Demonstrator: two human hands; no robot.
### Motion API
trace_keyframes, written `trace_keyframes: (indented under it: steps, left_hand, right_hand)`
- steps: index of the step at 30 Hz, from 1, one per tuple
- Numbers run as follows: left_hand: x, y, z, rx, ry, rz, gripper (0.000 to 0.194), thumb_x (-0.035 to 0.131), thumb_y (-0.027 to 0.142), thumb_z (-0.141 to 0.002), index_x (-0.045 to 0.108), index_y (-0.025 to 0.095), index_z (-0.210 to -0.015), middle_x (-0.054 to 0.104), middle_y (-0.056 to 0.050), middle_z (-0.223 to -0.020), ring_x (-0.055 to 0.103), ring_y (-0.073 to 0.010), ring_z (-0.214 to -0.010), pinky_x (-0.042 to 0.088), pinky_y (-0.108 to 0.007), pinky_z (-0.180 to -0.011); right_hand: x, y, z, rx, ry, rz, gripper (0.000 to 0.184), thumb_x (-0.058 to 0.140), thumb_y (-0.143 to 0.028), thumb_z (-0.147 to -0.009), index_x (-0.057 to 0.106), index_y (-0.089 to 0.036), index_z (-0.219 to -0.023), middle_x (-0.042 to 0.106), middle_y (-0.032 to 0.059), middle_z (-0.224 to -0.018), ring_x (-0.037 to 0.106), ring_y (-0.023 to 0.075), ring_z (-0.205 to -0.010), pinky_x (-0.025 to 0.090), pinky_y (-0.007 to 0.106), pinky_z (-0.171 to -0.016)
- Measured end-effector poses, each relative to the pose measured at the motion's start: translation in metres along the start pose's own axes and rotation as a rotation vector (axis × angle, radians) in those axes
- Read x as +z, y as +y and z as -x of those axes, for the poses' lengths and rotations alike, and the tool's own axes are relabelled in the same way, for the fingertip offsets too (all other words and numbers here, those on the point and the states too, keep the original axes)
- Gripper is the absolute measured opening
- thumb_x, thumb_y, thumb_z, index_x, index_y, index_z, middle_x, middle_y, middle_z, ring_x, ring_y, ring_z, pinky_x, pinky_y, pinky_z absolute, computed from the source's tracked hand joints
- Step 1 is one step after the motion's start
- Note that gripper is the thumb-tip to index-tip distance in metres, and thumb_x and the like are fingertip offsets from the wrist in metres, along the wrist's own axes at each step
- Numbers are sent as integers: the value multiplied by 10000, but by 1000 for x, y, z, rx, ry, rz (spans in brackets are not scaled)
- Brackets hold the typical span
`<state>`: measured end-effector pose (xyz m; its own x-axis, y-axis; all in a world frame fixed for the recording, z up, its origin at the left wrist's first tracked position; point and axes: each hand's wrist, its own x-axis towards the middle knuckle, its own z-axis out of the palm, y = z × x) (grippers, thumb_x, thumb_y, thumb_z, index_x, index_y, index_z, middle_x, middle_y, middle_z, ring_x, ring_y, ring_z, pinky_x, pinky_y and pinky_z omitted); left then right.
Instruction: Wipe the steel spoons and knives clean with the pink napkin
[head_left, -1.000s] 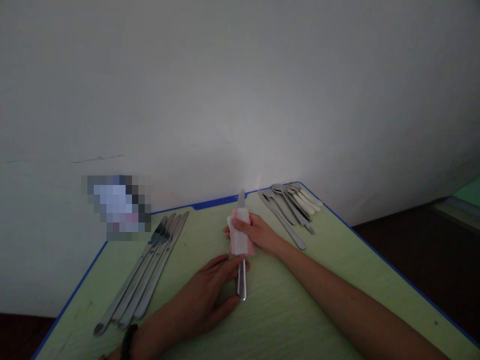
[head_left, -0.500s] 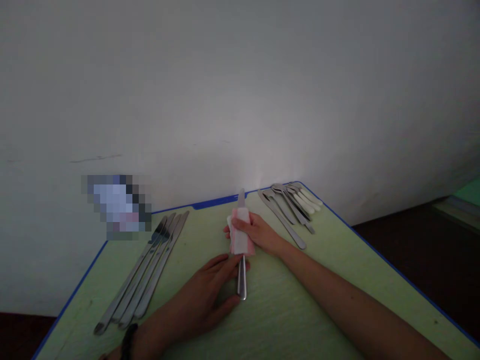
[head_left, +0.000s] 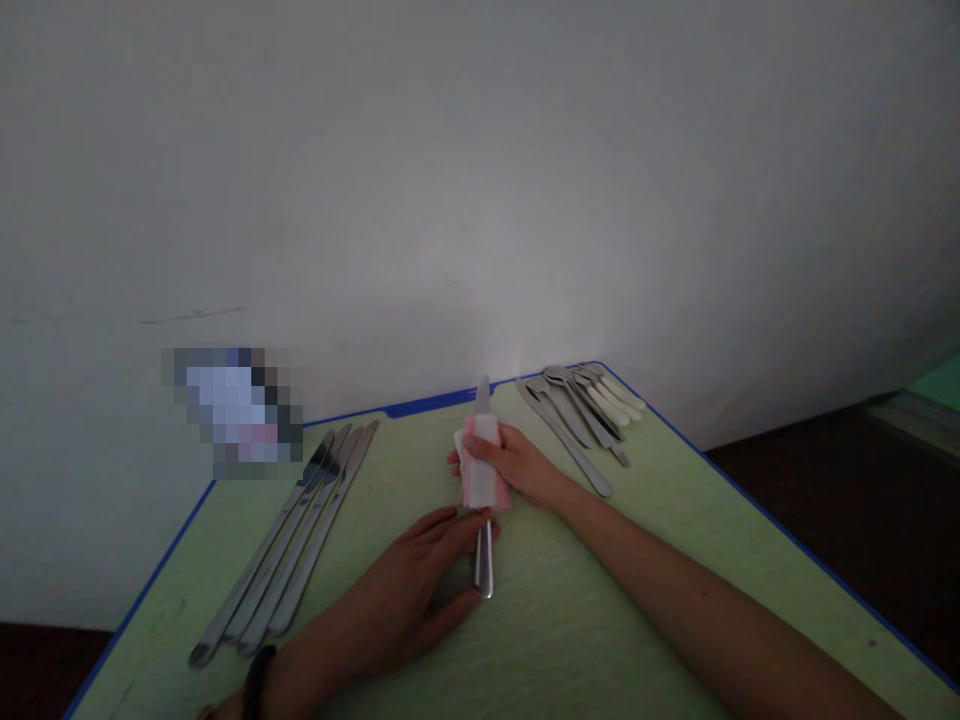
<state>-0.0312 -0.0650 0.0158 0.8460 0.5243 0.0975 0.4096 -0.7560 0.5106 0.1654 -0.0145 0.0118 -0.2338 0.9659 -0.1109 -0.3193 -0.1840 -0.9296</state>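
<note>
A metal table knife [head_left: 484,570] is held upright in view, its blade tip pointing at the wall. My left hand [head_left: 420,575] grips its handle, the thumb near the handle's end and the fingers higher up, some passing behind it. Around the blade lies a folded pink-and-white cloth [head_left: 481,470]. My right hand [head_left: 514,460] is closed on that cloth, thumb across the front and fingertips showing at its left side. The cloth hides the middle of the knife.
Several table knives [head_left: 300,550] lie side by side at the left. Several spoons and other cutlery [head_left: 577,410], some white-handled, lie at the back right. A pixelated object [head_left: 232,410] stands at the back left corner. The green table [head_left: 585,620] has a blue edge and meets a wall.
Almost nothing differs. Both hands keep their hold on the knife and the cloth, with only a very slight shift of the left fingers.
</note>
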Motion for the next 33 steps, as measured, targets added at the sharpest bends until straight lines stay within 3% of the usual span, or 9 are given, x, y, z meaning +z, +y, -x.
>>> trace_keyframes:
  steps: [6, 10, 16, 27, 33]
  left_hand:
    - [1, -3, 0, 48, 4, -15, 626, 521, 228, -904, 229, 293, -1454, 406, -42, -1470, 352, -229, -1353, 328, -455, -1121]
    - [4, -5, 2, 8, -4, -26, 686, 524, 233, -903, 154, 264, -1480, 390, -66, -1478, 339, -237, -1359, 346, -455, -1111]
    - [5, -4, 2, -16, -4, -24, 675, 533, 232, -896, 189, 254, -1476, 394, -69, -1476, 348, -240, -1353, 352, -462, -1105]
    - [-4, -2, -5, 140, -19, -17, 440, 526, 220, -903, 473, 300, -1333, 544, -25, -1362, 433, -209, -1307, 283, -441, -1139]
    - [-8, 2, -5, 139, -14, 9, 265, 470, 218, -920, 599, 243, -1150, 654, -49, -1194, 553, -197, -1184, 295, -431, -1128]
  right_hand:
    - [0, -1, 1, -2, -1, 1, 389, 746, -453, -661, 582, -147, -835, 700, 56, -777, 651, 137, -643, 538, 257, -591]
    - [0, -1, 0, -12, -7, 16, 411, 752, -476, -641, 584, -144, -815, 693, 51, -759, 643, 135, -631, 534, 249, -571]
    - [-2, 2, -1, -14, -13, 6, 397, 743, -464, -661, 581, -148, -841, 694, 56, -795, 650, 149, -670, 540, 283, -614]
    - [-1, 1, 0, 8, -14, -35, 352, 731, -436, -695, 597, -142, -834, 709, 63, -780, 655, 142, -652, 534, 267, -616]
    - [-8, -3, -5, 51, 83, -292, 279, 575, -426, -848, 604, -149, -865, 704, 61, -804, 649, 142, -649, 538, 278, -622]
